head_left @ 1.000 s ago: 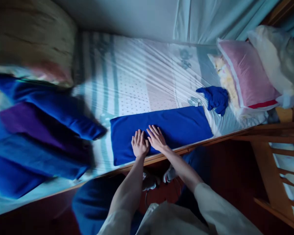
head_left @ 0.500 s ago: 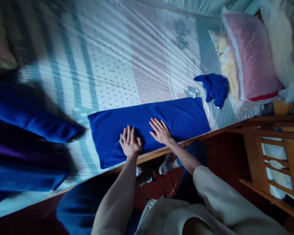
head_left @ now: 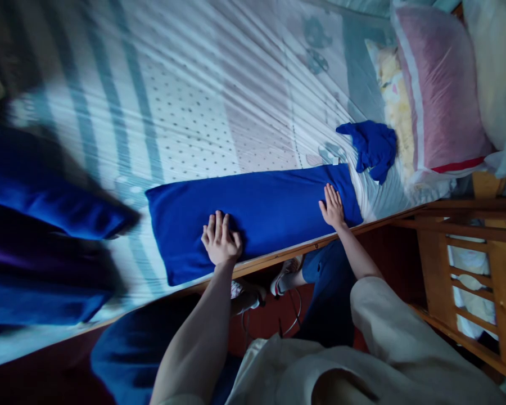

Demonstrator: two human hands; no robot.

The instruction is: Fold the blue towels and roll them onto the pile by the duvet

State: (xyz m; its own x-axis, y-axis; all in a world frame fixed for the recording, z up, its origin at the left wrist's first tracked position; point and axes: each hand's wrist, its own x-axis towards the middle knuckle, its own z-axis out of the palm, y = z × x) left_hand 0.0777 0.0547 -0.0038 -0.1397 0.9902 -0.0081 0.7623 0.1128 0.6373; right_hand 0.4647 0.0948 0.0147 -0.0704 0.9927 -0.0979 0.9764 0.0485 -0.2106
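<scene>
A long folded blue cloth lies along the near edge of the bed. My left hand rests flat on the cloth near its middle-left, fingers together and pointing away from me. Near the cloth's right end, my right hand lies flat with fingers spread. Neither hand grips anything.
A small crumpled blue cloth lies past the right end, next to a pink pillow and a white pillow. Blurred blue and purple bedding is piled at the left. A wooden crib rail stands at the right.
My right hand has slid right along the blue cloth, from beside the left hand to near its right end. The left hand has shifted slightly left. The view moved closer.
</scene>
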